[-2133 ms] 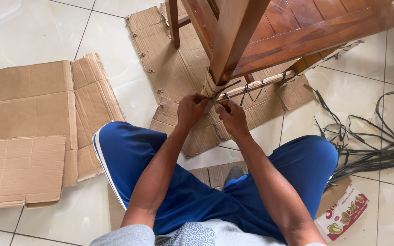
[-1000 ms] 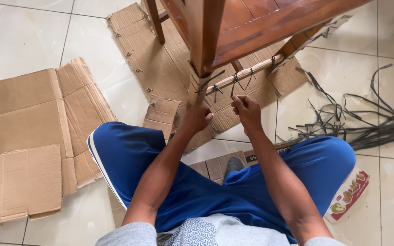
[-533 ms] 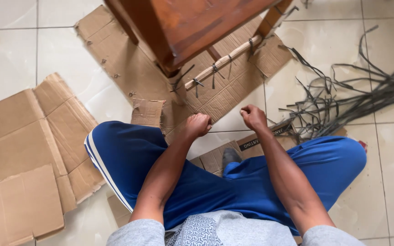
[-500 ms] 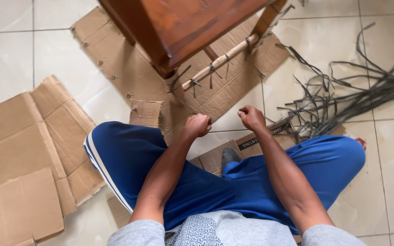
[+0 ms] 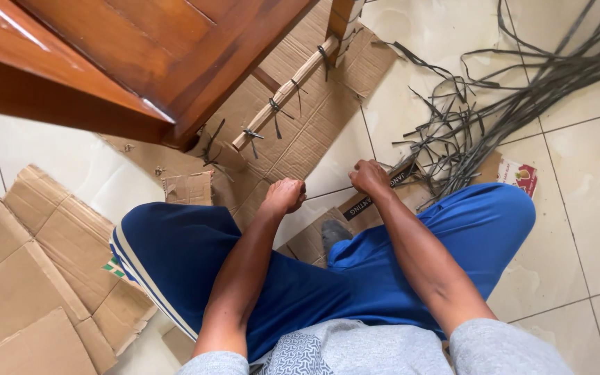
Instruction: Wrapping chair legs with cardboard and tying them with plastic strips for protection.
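The wooden chair (image 5: 140, 48) is reddish-brown with a glossy varnish that catches the light. Its lower rung (image 5: 286, 94) is wrapped in matt brown corrugated cardboard, bound by thin dark plastic ties (image 5: 273, 107). Flat cardboard sheets (image 5: 29, 264) look dull, rough and creased. The floor (image 5: 585, 173) is pale, smooth, shiny tile. The dark straps (image 5: 480, 104) seem slick plastic. The blue trousers (image 5: 175, 257) are smooth cloth.

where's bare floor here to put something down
Bare tile lies at far right, beyond the right knee and below the strap pile. A smaller patch sits between the wooden furniture and the left cardboard. It is crowded around both fists: wrapped rail, cardboard, straps.
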